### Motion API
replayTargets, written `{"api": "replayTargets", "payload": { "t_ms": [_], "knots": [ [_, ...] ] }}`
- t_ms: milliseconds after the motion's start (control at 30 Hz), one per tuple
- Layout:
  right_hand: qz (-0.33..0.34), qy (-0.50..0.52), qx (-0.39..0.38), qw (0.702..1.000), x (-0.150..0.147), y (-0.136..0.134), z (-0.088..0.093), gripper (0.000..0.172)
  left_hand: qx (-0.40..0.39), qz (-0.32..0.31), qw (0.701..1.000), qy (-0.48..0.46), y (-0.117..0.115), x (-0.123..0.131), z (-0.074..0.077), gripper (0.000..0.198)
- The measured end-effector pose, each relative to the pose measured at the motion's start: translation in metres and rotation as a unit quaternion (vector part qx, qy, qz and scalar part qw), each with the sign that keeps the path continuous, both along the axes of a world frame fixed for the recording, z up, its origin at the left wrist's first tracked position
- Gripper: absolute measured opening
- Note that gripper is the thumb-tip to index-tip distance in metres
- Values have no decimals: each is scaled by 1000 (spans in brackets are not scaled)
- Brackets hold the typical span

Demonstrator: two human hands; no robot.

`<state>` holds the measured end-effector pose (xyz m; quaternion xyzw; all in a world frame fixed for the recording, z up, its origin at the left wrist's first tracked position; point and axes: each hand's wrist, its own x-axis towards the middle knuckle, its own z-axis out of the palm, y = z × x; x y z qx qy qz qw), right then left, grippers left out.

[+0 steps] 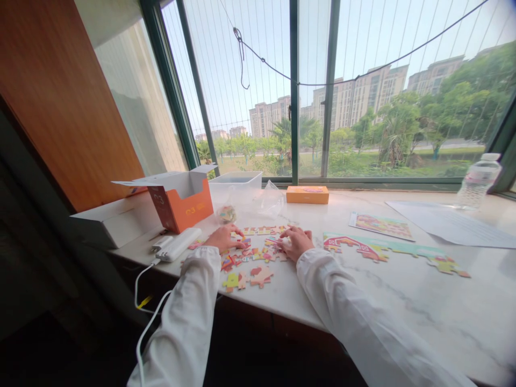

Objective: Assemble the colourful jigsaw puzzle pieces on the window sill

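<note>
Loose jigsaw puzzle pieces (pixel 262 276) lie spread on the white marbled table between and in front of my hands. My left hand (pixel 224 238) rests at the left of the pile, fingers stretched apart over the pieces. At the pile's right side, my right hand (pixel 296 241) has its fingers spread and bent down, fingertips touching pieces. Neither hand shows a piece lifted off the table. To the right lies a joined strip of puzzle (pixel 387 248) with a red barn and a pale blue-green top edge. Behind it is a small printed picture card (pixel 381 226).
An open orange-and-white box (pixel 185 207), a translucent bin (pixel 236 185) and an orange box (pixel 307 194) stand toward the window. A white power strip (pixel 177 245) with a cable lies left. Papers (pixel 455 220) and a plastic bottle (pixel 478 183) are far right.
</note>
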<state>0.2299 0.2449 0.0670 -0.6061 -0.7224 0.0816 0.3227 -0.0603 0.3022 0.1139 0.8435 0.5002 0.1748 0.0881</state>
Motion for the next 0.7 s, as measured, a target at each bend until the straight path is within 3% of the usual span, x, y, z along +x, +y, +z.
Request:
{"api": "replayTargets", "payload": {
  "t_ms": [100, 367, 500, 700],
  "knots": [
    [-26, -13, -6, 1000, -3, 1, -1, 34, 4, -3, 1000, -2, -1, 0, 1, 49],
    [-28, 21, -31, 999, -12, 5, 3, 34, 5, -9, 1000, 16, -6, 3, 10, 51],
    [0, 59, -30, 998, -14, 4, 7, 42, 11, 2, 1000, 26, -7, 6, 13, 44],
    [39, 110, -28, 993, -16, 1, 19, 26, 61, 46, 996, 36, 6, -1, 7, 42]
  ]
}}
